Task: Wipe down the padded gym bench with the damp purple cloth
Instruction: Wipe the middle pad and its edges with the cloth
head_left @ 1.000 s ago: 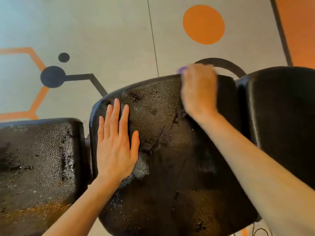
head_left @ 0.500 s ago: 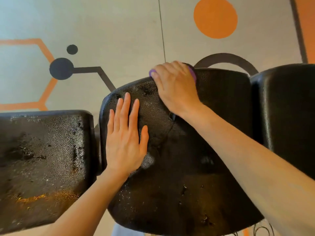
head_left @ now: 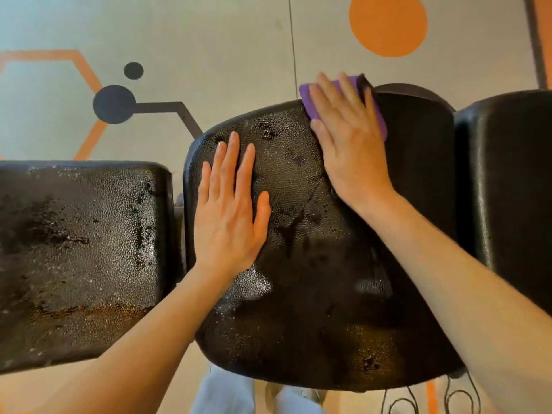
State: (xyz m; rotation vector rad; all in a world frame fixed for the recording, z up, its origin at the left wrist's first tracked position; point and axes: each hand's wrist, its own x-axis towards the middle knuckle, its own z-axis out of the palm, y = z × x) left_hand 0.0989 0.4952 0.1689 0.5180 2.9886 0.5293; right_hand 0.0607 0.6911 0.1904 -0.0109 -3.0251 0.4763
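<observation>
We look down on a black padded gym bench (head_left: 313, 294) made of three textured vinyl pads side by side: one at the left of the frame, a rounded middle one, and one at the right edge. The left pad and the left half of the middle pad glisten with droplets; the right part of the middle pad looks darker and duller. Behind the bench, across the top of the frame, lies a pale grey floor (head_left: 224, 40) painted with an orange circle (head_left: 387, 22) at upper right, orange hexagon lines at upper left, and dark dots joined by a dark line.

The damp purple cloth (head_left: 309, 100) lies at the far rim of the middle pad, upper centre-right of the frame, its long axis running from upper left to lower right. Our right hand (head_left: 349, 141) lies flat on it, fingers straight and pointing up the frame, pressing it to the pad. Our left hand (head_left: 230, 210) rests flat on the left half of the middle pad, fingers straight, holding nothing.

The right hand covers most of the cloth, so only its edges show. The outer pads are cut off by the frame. At the bottom edge, pale trousers and thin dark cords are only partly visible.
</observation>
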